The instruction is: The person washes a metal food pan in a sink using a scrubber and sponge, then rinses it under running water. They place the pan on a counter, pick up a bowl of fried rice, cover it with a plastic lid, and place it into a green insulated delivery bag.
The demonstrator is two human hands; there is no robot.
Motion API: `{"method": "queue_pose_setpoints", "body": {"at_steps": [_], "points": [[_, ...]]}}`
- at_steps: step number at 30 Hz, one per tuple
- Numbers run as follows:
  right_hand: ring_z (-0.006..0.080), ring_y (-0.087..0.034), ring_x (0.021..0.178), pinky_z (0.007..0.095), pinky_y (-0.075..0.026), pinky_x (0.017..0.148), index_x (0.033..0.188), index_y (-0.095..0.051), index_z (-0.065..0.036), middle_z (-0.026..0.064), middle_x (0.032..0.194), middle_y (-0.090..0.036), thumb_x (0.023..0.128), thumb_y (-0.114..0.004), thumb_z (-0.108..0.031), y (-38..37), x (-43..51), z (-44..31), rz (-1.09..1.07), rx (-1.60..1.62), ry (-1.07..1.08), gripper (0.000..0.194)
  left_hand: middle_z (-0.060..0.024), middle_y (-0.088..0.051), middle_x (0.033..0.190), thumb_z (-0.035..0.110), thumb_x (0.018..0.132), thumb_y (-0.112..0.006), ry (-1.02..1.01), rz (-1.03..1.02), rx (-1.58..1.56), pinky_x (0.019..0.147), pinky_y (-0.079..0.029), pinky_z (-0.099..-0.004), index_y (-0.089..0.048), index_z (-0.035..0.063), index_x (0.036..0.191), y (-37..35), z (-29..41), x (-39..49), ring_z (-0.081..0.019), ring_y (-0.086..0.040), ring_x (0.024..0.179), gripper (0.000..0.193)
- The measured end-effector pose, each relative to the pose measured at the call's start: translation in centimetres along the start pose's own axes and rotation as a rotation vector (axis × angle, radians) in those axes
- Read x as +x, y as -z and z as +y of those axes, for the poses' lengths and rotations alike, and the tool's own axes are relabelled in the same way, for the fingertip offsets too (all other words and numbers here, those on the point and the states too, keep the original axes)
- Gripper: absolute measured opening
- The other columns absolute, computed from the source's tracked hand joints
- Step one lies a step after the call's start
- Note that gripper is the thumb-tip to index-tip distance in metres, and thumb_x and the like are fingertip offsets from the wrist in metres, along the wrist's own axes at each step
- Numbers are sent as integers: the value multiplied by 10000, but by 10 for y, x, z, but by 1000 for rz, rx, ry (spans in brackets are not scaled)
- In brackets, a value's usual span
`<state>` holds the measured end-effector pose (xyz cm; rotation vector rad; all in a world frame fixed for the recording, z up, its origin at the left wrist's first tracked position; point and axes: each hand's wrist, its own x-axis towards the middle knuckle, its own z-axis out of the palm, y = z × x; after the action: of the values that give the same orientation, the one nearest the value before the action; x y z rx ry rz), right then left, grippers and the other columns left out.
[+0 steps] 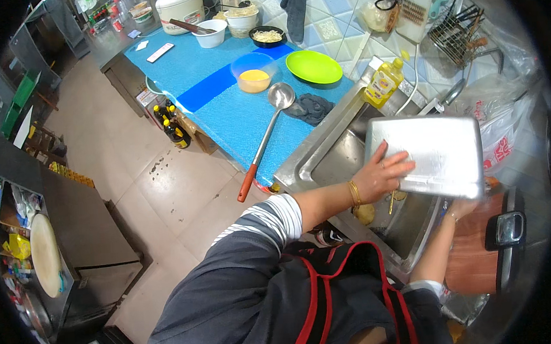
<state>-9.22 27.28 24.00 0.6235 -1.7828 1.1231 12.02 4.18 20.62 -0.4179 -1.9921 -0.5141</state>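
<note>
A rectangular stainless steel pan is tilted over the steel sink, its flat outer face towards me. My left hand lies on that face with the fingers spread. At the pan's lower right edge is my right hand; its fingers are mostly hidden behind the metal, so its hold is only partly visible. Below the pan, in the sink, lie a round yellowish piece, which looks like a potato, and a thin golden utensil.
A yellow detergent bottle stands behind the sink. On the blue table are a long ladle overhanging the edge, a dark cloth, a green plate and a clear bowl. A plastic bag hangs at right.
</note>
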Motion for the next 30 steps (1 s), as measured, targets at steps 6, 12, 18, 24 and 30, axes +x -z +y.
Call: {"method": "queue_pose_setpoints", "body": {"at_steps": [6, 12, 18, 24, 30], "points": [[180, -531, 827, 273, -454, 645, 1171, -402, -22, 113, 998, -525, 892, -399, -243, -62, 30, -135, -174, 313, -254, 357, -95, -457, 1203, -102, 549, -471, 376, 149, -5, 949, -207, -572, -412, 29, 576, 114, -14, -4, -341, -365, 1175, 146], [136, -544, 642, 244, -453, 433, 1083, -405, -64, 83, 862, -549, 859, -418, -384, -147, -119, -243, -959, 698, -705, 390, -127, -452, 1197, -111, 623, -427, 772, 572, -148, 970, -272, -298, -499, -65, 1055, 287, 19, -87, -209, -369, 1166, 441], [363, -548, 896, 391, -450, 749, 1306, -129, -8, 235, 1046, -532, 750, -536, -449, -203, -280, -337, -1667, -99, -151, 818, -90, -541, 867, -53, 632, -438, 1327, 1169, -66, 695, -435, -267, -502, -30, 968, 411, 111, -194, -169, -523, 785, 342], [383, -543, 913, 404, -422, 809, 1262, -97, 76, 276, 1019, -530, 695, -567, -214, -221, -331, -347, -1582, -55, -313, 792, -37, -509, 728, -53, 607, -450, 1403, 1705, 348, 592, -396, -241, -485, 24, 791, 428, 210, -299, -138, -470, 651, 203], [144, -512, 554, 260, -399, 487, 1130, -385, 40, 91, 718, -530, 772, -477, -94, -154, -318, -289, -1664, 537, -811, 393, -47, -546, 742, -69, 599, -466, 1381, 2009, 619, 568, -415, -257, -514, 14, 803, 390, 268, -343, -149, -507, 638, 226]]}}
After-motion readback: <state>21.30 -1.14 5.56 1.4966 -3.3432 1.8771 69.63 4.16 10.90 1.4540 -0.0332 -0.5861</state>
